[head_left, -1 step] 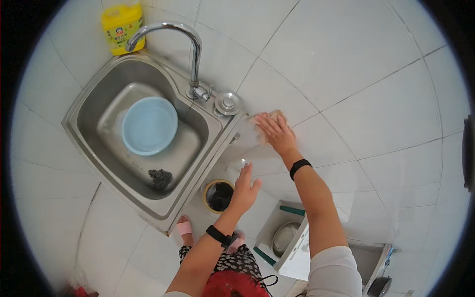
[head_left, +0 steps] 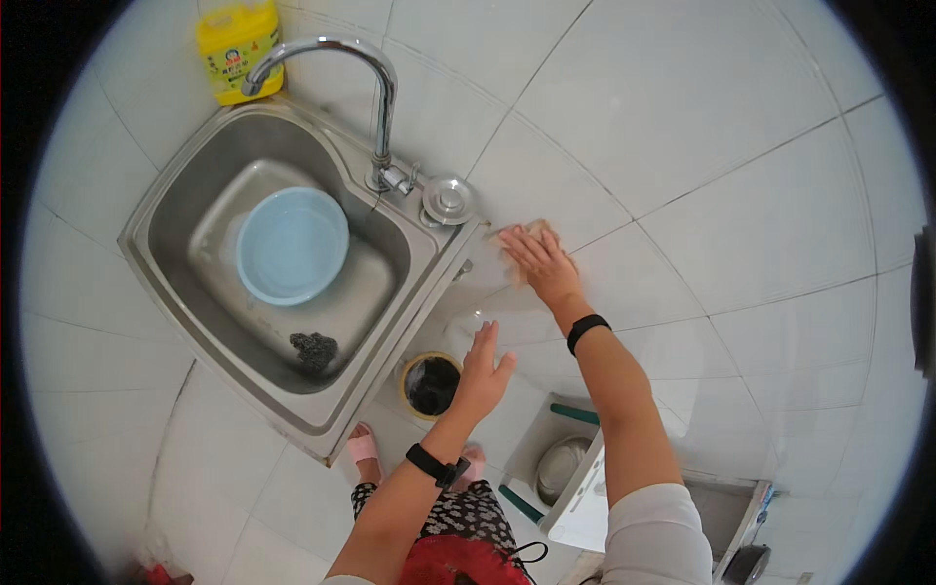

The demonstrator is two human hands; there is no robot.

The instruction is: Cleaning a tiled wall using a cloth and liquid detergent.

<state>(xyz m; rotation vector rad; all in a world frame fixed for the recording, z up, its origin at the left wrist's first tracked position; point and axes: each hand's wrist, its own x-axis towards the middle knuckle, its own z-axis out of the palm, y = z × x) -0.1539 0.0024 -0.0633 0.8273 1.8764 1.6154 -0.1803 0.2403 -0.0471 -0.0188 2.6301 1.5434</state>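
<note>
- I have the right hand (head_left: 543, 261) stretched out flat over a light tan cloth (head_left: 536, 225), fingers extended and close together; I can't tell whether the hidden thumb pinches an edge.
- The cloth lies against the white tiled wall (head_left: 721, 107), just beside the sink's corner, partly covered by that hand.
- My left hand (head_left: 481, 378) holds nothing I can see: fingers straight and together, thumb standing away, above and beside the round bin (head_left: 407, 380). I can't tell whether it touches the wall.
- I judge the wiping to be under way, since the cloth is spread on the tile beneath the palm.
- I can't mark off any patch as finished: the tiles around the cloth look much alike, and my view shows no clear boundary between wiped and unwiped.
- If more wall is to be covered, a wide stretch right of the cloth lies bare of it.
- In the sink (head_left: 322, 419), the pale blue basin (head_left: 292, 246) and dark mesh scourer (head_left: 314, 351) sit well apart from both hands.
</note>
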